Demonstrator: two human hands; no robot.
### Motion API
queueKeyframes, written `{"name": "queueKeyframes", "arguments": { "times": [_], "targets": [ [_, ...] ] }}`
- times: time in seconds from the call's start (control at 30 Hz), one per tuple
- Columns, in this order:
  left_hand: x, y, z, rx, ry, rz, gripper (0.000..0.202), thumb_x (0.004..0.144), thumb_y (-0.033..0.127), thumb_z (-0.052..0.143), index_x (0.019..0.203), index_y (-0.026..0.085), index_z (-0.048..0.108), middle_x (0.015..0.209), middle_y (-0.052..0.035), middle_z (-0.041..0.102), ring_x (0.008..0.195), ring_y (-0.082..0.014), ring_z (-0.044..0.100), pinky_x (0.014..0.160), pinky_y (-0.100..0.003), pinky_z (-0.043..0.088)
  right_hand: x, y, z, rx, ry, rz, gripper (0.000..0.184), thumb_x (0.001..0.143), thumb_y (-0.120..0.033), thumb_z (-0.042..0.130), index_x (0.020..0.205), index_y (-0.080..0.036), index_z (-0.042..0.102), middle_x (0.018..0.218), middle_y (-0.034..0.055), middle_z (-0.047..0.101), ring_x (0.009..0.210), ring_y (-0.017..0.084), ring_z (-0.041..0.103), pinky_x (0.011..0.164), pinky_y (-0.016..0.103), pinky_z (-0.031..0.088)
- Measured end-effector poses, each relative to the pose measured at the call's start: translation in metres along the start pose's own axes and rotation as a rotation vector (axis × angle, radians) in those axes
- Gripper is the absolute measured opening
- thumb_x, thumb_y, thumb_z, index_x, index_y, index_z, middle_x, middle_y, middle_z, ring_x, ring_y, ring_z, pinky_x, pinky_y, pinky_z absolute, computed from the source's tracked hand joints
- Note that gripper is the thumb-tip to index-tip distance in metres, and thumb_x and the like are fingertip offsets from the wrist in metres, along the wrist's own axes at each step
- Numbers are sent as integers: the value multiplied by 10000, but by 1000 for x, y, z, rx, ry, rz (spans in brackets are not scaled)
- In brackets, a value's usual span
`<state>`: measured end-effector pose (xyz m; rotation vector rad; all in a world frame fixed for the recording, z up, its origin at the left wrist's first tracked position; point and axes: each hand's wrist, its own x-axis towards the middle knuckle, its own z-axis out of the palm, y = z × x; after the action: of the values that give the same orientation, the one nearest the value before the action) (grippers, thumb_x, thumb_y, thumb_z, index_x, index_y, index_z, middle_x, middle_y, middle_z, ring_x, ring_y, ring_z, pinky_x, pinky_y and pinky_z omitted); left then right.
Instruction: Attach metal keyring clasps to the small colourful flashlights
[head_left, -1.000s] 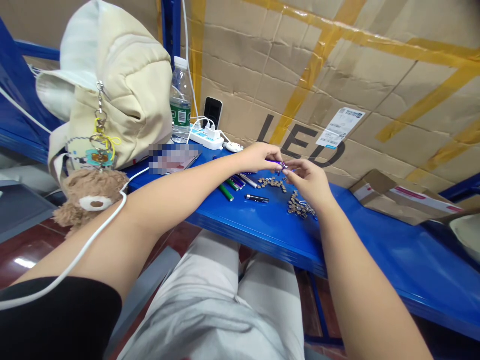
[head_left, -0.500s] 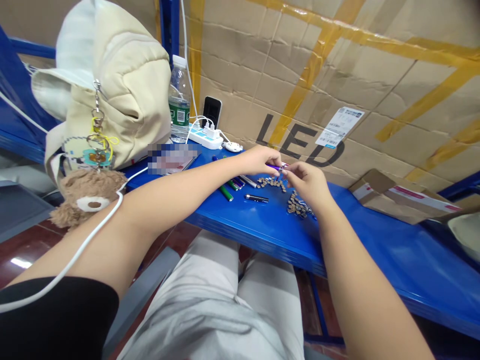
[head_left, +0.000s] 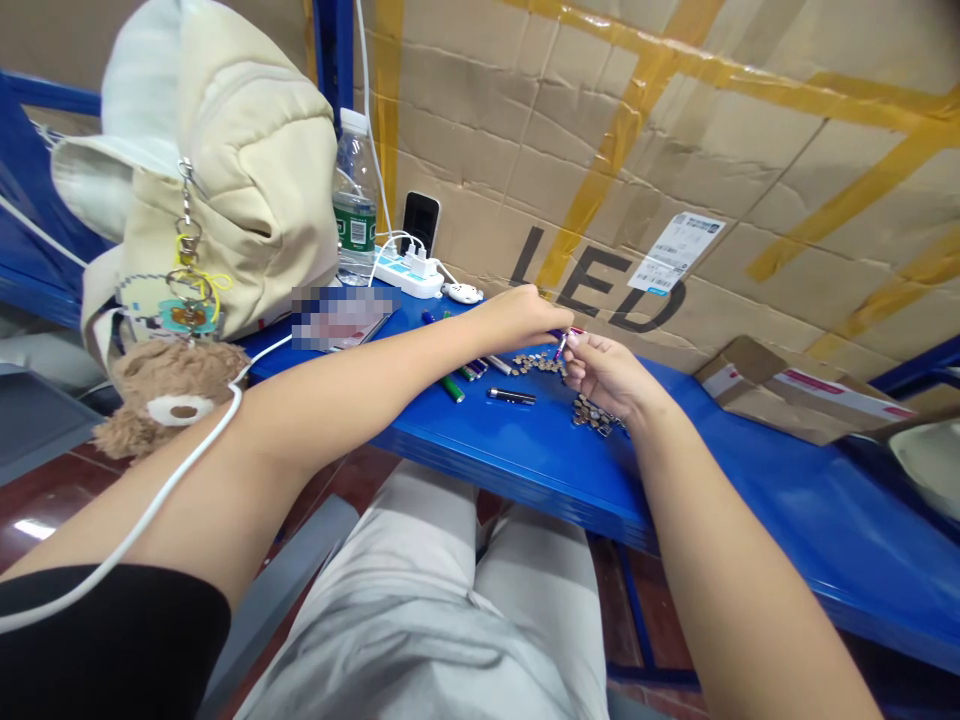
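Note:
My right hand [head_left: 604, 372] is closed, thumb and fingertips pinching a slim, shiny purple tube [head_left: 561, 346], which is tilted above the table. My left hand [head_left: 531, 312] is bent over just beyond it, fingers curled downward and mostly hidden; what they hold cannot be made out. Below the hands lies a scatter of small round metal pieces like button cells [head_left: 531, 364]. Another pile of small metal pieces [head_left: 595, 414] is under my right wrist. A black pen-shaped tube [head_left: 511, 396] lies nearer the front edge. A green tube [head_left: 452, 388] and several other coloured tubes lie beside my left forearm.
The blue table [head_left: 480, 432] backs onto a large taped cardboard box [head_left: 465, 130]. On the left are a cream backpack [head_left: 262, 190] with a plush bear [head_left: 169, 395], a water bottle [head_left: 356, 215] and a power strip [head_left: 409, 273]. A white cable [head_left: 184, 475] crosses my left arm. A flattened carton [head_left: 787, 395] lies right.
The purple tube, held level between both hands before, now slants downward in my right fingers. My left hand has turned over and its fingers have moved out of sight.

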<state>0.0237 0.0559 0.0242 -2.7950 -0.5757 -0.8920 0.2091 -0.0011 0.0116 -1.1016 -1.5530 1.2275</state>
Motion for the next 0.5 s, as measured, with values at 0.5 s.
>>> {"name": "queueKeyframes", "arguments": {
  "times": [0.5],
  "targets": [
    [-2,-6,7,-564,-93,-337,275,746,255,654,988,136,599,919,-49,714,847,-140,647,748,-258,463,4,3,-12,-806,285,-556,115,786,-265,613,843,-192,680,756,30,658,597,145,582,613,303,467]
  ]
}}
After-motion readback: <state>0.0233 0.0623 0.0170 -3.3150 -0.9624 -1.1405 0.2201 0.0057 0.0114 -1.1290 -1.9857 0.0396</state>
